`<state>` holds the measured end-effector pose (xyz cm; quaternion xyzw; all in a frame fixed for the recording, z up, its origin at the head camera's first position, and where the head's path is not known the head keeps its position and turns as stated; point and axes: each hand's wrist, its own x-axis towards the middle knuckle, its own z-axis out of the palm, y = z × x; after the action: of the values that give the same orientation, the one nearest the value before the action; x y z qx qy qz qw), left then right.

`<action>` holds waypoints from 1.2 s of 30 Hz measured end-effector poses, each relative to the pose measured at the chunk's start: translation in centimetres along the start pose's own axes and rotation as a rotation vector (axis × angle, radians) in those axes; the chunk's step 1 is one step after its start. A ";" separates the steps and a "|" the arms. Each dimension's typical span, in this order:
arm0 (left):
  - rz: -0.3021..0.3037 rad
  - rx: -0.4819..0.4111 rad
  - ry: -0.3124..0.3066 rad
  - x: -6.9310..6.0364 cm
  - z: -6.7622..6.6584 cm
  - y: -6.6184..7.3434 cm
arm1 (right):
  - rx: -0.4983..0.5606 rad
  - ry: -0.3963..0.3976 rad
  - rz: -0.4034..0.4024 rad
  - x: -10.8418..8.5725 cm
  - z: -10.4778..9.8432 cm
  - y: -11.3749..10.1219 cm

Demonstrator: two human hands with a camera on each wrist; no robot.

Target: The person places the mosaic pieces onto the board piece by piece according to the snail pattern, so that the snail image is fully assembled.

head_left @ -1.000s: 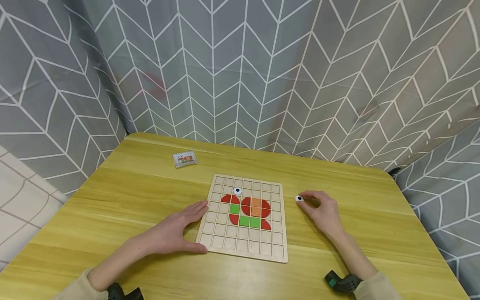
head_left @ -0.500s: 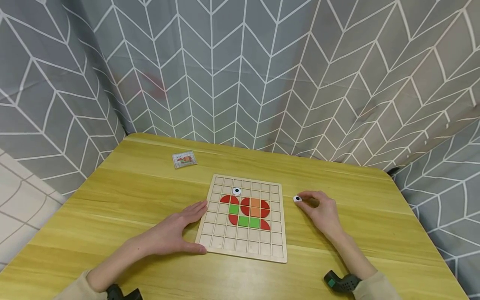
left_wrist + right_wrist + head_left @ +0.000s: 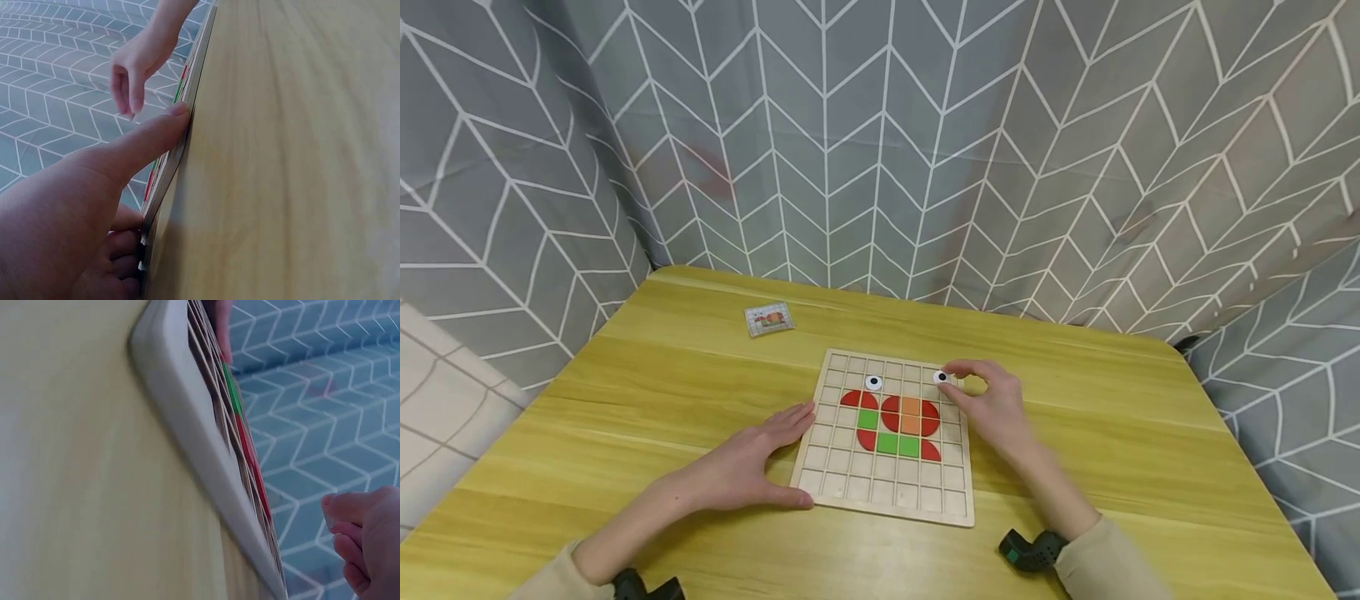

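My right hand [image 3: 996, 408] pinches a round white eye piece [image 3: 942, 377] with a black dot between thumb and index finger. It hovers over the upper right of the square-grid wooden board [image 3: 895, 492], apart from it in the left wrist view. My left hand [image 3: 748, 458] rests against the board's left side, fingers fairly straight, thumb at the near left corner. A second eye piece [image 3: 873, 382] lies in the board's upper part. Below it are red rounded pieces [image 3: 929, 417], green squares [image 3: 887, 442] and orange squares [image 3: 911, 415].
A small picture card [image 3: 769, 318] showing a similar coloured figure on a grid lies behind the board to the left. The wooden table [image 3: 1112, 400] carries everything. A grey curtain [image 3: 880, 150] with white lines hangs at the table's back edge.
My right hand has moved left with the eye piece, from beside the board to above its upper right part. The left hand and the board have stayed put.
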<state>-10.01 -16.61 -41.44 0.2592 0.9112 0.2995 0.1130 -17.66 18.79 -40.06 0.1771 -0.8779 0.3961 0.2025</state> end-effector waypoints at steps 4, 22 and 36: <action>0.002 0.001 0.004 0.0 0.0 0.0 | 0.054 -0.041 0.014 0.4 1.7 -1.3; 0.008 0.006 0.007 0.0 -0.1 0.0 | 0.058 -0.147 0.092 1.8 7.7 -5.0; 0.020 0.010 0.016 0.0 -0.1 -0.1 | 0.022 -0.131 -0.045 1.7 10.2 -5.7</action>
<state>-10.03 -16.72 -41.41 0.2666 0.9110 0.2978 0.1015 -18.63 7.17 -41.78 0.2247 -0.8807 0.3885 0.1516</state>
